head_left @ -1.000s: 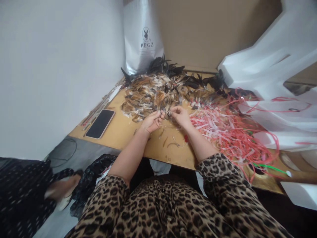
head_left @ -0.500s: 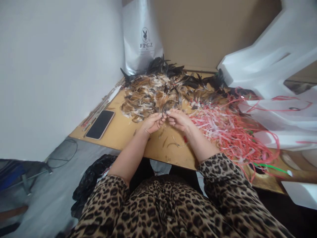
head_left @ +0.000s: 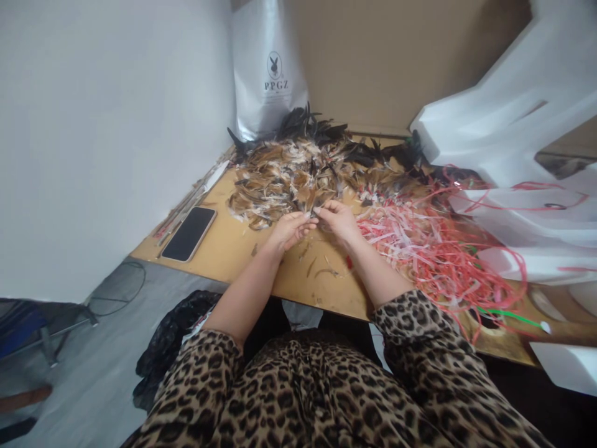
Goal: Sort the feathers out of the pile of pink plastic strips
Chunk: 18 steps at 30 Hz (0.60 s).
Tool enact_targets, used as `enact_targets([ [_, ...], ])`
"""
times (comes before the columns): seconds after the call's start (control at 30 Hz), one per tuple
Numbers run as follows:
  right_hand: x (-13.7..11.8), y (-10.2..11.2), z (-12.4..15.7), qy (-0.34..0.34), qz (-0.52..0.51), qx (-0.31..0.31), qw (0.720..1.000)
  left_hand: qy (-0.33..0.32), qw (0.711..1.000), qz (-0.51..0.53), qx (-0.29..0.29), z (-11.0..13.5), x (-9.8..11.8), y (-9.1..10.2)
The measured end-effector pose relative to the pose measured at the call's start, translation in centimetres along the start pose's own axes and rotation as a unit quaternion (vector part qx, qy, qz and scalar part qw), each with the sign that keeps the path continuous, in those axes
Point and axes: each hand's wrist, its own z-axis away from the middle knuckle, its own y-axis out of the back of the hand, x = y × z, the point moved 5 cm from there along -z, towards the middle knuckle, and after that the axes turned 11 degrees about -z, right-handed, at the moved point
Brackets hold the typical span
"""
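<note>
My left hand (head_left: 290, 230) and my right hand (head_left: 338, 220) meet over the near edge of a heap of brown, white and black feathers (head_left: 265, 180). Thumb and fingertips of each hand pinch together around the base of a small tuft of brown feathers (head_left: 306, 198), which fans out away from me. The exact spot between the fingertips is too small to make out. To the right of my right hand lies a tangle of pink and red plastic strips (head_left: 443, 249). A few loose feathers (head_left: 326, 272) are scattered on the table in front of my wrists.
A phone (head_left: 189, 234) lies on the left of the yellow table (head_left: 252, 267). Thin sticks line the wall side. A silver bag (head_left: 270, 81) stands behind the feathers. White foam pieces (head_left: 504, 118) crowd the right. A black plastic bag (head_left: 172, 342) sits below the left edge.
My right hand has turned slightly, its fingers now reaching further over the tuft. The left fingers have straightened a little. Both hands stay at the same place.
</note>
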Motion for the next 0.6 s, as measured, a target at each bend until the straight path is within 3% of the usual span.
enact_targets([
  [0.13,0.4,0.2,-0.3,0.033,0.011,-0.007,0.999,0.018,0.999,0.027,0.0,0.0,0.0,0.0],
  [0.27,1.0,0.3,-0.6,0.01,-0.029,-0.03,0.999,0.055,0.996,0.064,-0.004,0.2,0.0,0.0],
  [0.47,1.0,0.2,-0.6,-0.013,-0.054,-0.072,0.996,0.119,0.988,0.089,-0.045,0.9,-0.3,-0.2],
  [0.6,0.8,-0.1,-0.3,-0.01,-0.044,-0.107,0.993,0.131,0.98,0.112,-0.102,1.1,-0.5,-0.4],
])
